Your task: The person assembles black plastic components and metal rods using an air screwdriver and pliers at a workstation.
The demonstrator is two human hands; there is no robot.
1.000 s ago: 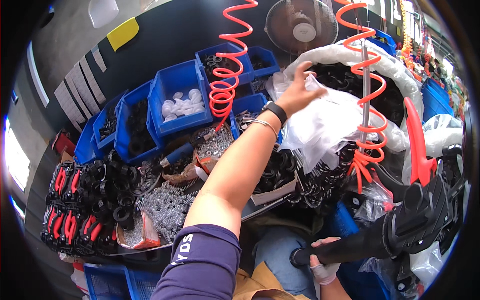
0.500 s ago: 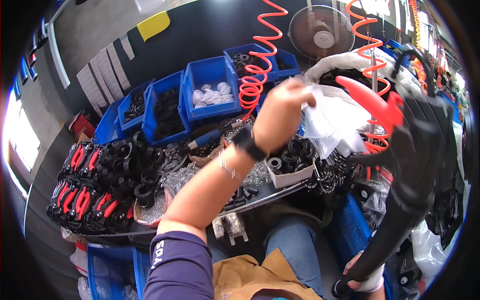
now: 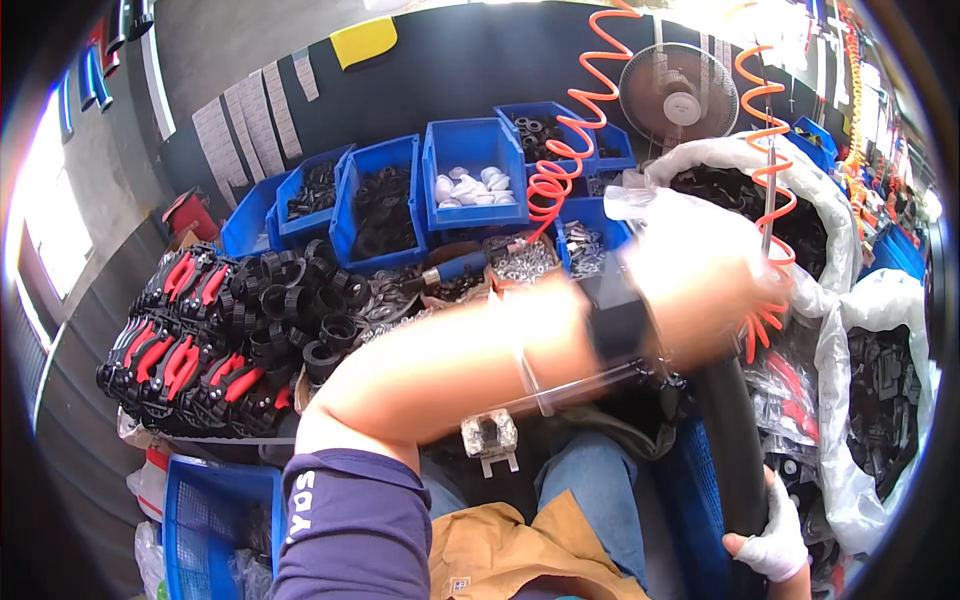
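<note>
My left hand (image 3: 715, 275) is smeared by motion, stretched across to the right, with a dark watch (image 3: 612, 312) and a bracelet on its arm. Its fingers cannot be made out. A blurred white plastic sheet or bag (image 3: 655, 205) shows just beyond it; whether the hand holds it is unclear. At the lower right my right hand (image 3: 775, 535), in a white fingerless covering, is wrapped round a thick black tube (image 3: 735, 450). The tube stands nearly upright, its upper end hidden behind my left hand.
Blue bins (image 3: 376, 200) with small parts line the bench's back, one holding white caps (image 3: 472, 188). Red-and-black clamp-like parts (image 3: 170, 355) and black rings (image 3: 290, 300) lie left. Coiled red hoses (image 3: 590, 120) hang down. Lined sacks (image 3: 885, 400) stand right, a blue crate (image 3: 220, 520) lower left.
My left hand has swept right and down, in front of the tube's top. The tube has swung more upright, its red lever now out of sight. The whole view has shifted slightly.
</note>
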